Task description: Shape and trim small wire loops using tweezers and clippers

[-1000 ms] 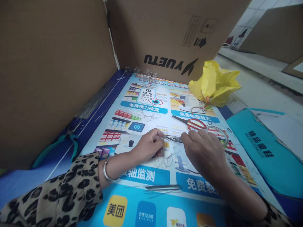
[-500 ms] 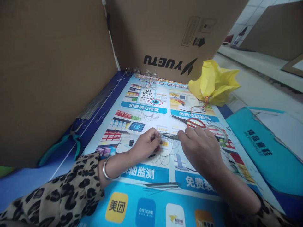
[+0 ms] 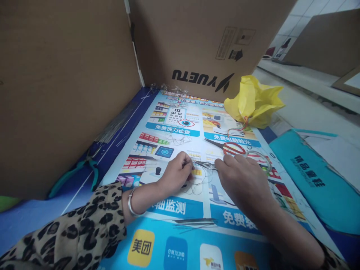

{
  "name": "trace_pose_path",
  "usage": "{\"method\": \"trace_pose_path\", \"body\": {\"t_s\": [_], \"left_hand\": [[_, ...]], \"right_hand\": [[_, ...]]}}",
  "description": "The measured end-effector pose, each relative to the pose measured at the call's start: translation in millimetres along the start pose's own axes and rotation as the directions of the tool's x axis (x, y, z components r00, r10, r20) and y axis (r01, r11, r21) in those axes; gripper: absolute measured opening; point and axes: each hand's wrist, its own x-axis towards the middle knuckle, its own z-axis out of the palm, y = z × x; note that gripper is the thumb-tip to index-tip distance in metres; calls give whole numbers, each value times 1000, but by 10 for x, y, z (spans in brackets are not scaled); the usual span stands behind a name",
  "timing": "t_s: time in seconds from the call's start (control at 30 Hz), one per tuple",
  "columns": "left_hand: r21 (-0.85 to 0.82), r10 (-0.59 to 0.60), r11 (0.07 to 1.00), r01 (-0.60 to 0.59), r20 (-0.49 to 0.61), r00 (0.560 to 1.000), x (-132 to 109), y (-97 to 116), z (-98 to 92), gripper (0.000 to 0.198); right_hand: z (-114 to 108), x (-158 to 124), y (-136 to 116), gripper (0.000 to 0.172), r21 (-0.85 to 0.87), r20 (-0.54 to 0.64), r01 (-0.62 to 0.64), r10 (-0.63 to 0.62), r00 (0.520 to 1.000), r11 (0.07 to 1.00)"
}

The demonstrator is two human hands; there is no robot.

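Observation:
My left hand (image 3: 176,173), in a leopard-print sleeve with a silver bangle, is closed in a pinch on a piece of thin wire work (image 3: 198,183) lying on a printed poster (image 3: 180,210). My right hand (image 3: 242,176) is closed round small metal pliers (image 3: 204,164), whose tip meets the wire right beside my left fingertips. Thin wire loops hang below the two hands.
Red-handled scissors (image 3: 229,147) lie just behind my right hand. A yellow plastic bag (image 3: 254,100) sits at the back right, teal-handled pliers (image 3: 84,168) at the left by a cardboard wall (image 3: 64,86). A bundle of cut wires (image 3: 194,224) lies near me; a teal bag (image 3: 312,176) at right.
Both hands stayed together at the wire, shifting only slightly; the view moved a little.

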Motion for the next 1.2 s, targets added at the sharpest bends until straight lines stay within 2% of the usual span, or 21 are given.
{"method": "trace_pose_path", "body": {"t_s": [0.27,0.53,0.9,1.2], "left_hand": [[-101,-13,995,17,39,999,10,-19,7,10],[-141,24,990,-10,97,995,48,-47,-8,22],[-115,-73,990,82,84,994,54,34,-18,22],[-117,-140,981,153,114,984,58,6,-16,27]], "right_hand": [[-75,72,-16,11,29,96,-25,22,995,999],[-74,71,-7,11,-25,31,-11,12,999,1000],[-84,80,-9,10,-16,51,-17,18,999,1000],[-85,64,-25,8,-17,43,-16,16,999,1000]]}}
